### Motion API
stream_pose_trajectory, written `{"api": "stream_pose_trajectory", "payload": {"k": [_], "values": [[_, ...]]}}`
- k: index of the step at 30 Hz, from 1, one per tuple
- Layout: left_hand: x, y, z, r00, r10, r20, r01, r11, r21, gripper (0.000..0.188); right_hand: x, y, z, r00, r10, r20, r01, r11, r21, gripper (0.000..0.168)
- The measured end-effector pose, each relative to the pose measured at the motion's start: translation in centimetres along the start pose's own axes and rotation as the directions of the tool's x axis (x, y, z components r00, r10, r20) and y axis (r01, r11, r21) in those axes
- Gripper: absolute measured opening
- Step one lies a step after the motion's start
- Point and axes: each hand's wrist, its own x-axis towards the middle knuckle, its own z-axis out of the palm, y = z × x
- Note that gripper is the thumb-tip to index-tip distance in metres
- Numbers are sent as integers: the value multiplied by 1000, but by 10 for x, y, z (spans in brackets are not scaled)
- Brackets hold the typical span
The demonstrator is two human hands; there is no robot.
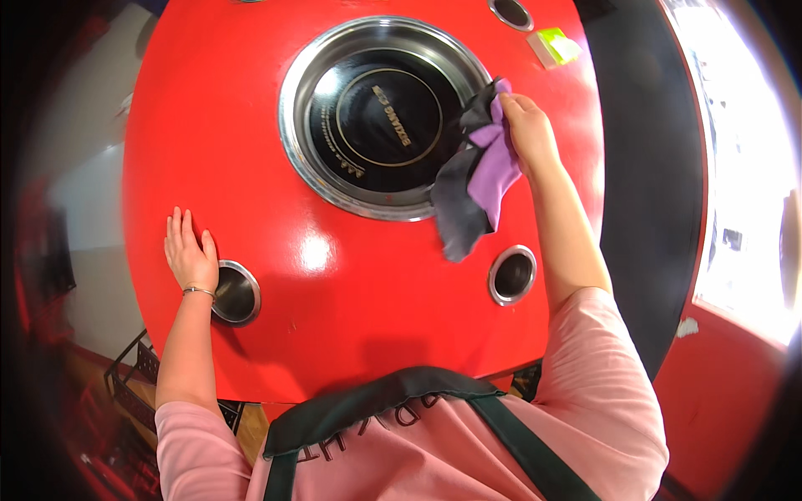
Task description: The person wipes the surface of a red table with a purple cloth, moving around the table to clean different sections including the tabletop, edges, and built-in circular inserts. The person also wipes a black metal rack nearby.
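My right hand (pixel 529 128) grips a crumpled purple and dark grey cloth (pixel 498 172). The cloth drapes over the right part of a round metal rim (pixel 297 160) and hangs down onto the glossy red tabletop (pixel 376 282). Inside that rim sits a black induction cooker plate (pixel 388 116) with a printed ring and lettering. Flat on the red surface at the left rests my left hand (pixel 191 250), fingers stretched and holding nothing. Its wrist, with a thin bracelet (pixel 199 290), lies beside a metal-rimmed round hole (pixel 237 294).
Another metal-rimmed hole (pixel 512 275) is at the front right, and one more (pixel 510 12) at the far right. Near that one stands a small white and yellow-green box (pixel 554 47). A dark grey ledge (pixel 648 188) runs along the right, below a bright window (pixel 745 175). Black metal racks (pixel 135 369) stand at lower left.
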Motion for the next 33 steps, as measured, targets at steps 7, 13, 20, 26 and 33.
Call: {"api": "stream_pose_trajectory", "payload": {"k": [7, 13, 20, 26, 33], "values": [[3, -1, -1, 999, 35, -7, -35, 999, -33, 49, 98, 62, 75, 796, -606, 13, 172, 204, -964, 30], [0, -1, -2, 1000, 16, 24, -15, 999, -32, 49, 77, 44, 59, 930, -367, 25, 131, 267, -955, 25], [2, 0, -4, 1000, 13, 29, -12, 999, -35, 49, 96, 18, 79, 934, -358, -12, 132, 375, -918, 25], [0, -3, -3, 1000, 4, 21, -3, 999, -35, 49, 94, -68, 209, 948, -291, 129, 280, 570, -772, 25], [2, -2, 1, 1000, -3, 7, 4, 1000, -29, 48, -65, -10, 191, 507, -250, 825, 695, 685, -220, 23]]}}
